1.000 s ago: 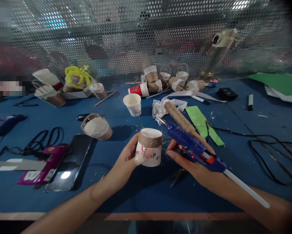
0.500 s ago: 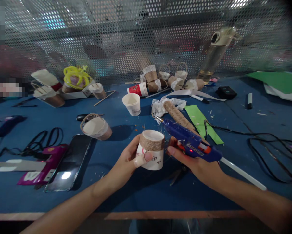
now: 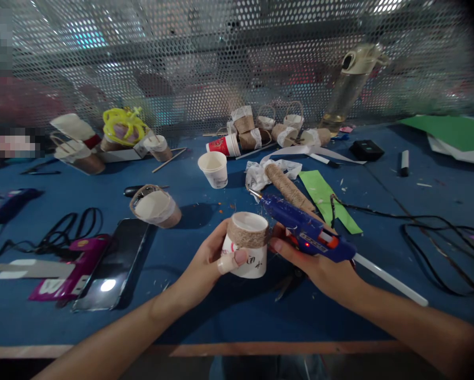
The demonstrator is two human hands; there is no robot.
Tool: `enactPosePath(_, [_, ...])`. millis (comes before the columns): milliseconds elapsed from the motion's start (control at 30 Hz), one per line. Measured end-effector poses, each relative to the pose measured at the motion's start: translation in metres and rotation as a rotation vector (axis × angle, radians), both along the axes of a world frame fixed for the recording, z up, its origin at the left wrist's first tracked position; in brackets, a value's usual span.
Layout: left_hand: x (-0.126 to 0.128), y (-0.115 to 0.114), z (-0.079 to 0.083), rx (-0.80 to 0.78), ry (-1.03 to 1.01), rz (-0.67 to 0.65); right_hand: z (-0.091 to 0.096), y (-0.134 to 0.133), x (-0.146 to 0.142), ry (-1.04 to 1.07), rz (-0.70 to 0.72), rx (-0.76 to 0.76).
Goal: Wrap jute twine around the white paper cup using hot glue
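Note:
My left hand [image 3: 211, 258] is closed round a white paper cup [image 3: 246, 245] with brown twine wound about its upper half, held upright just above the blue table. A bandage wraps the thumb. My right hand [image 3: 313, 264] grips a blue hot glue gun [image 3: 306, 229] whose metal nozzle points up and left, past the cup's rim. A white glue stick juts from the gun's back. Its fingertips touch the cup's right side. A spool of twine [image 3: 288, 190] lies just behind the gun.
A phone [image 3: 114, 264] and a pink case [image 3: 68, 269] lie left. A tipped cup [image 3: 155, 206], an upright white cup [image 3: 214, 169], several wrapped cups [image 3: 260, 129], a green paper strip [image 3: 326, 198] and black cables [image 3: 430, 237] are about. Perforated metal screen [image 3: 205, 63] stands behind.
The glue gun has swung lower and flatter, its rear dropping toward the table. The cup has shifted slightly right and down with my left hand.

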State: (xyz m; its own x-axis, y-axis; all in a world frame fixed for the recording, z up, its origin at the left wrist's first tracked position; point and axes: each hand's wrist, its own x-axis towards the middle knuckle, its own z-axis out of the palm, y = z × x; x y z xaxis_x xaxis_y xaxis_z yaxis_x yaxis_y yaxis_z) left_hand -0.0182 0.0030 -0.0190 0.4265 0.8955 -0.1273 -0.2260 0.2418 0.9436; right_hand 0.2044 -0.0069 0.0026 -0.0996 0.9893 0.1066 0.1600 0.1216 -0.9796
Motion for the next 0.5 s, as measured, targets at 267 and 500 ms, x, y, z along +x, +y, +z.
enactPosePath(267, [0.0018, -0.0009, 0.0062, -0.008, 0.002, -0.036, 0.0021, -0.0041, -0.0066, -0.033, -0.186, -0.060])
enactPosePath(500, [0.0001, -0.0014, 0.0044, -0.044, -0.017, -0.127, 0.0049, -0.0041, -0.0056, -0.004, -0.082, -0.037])
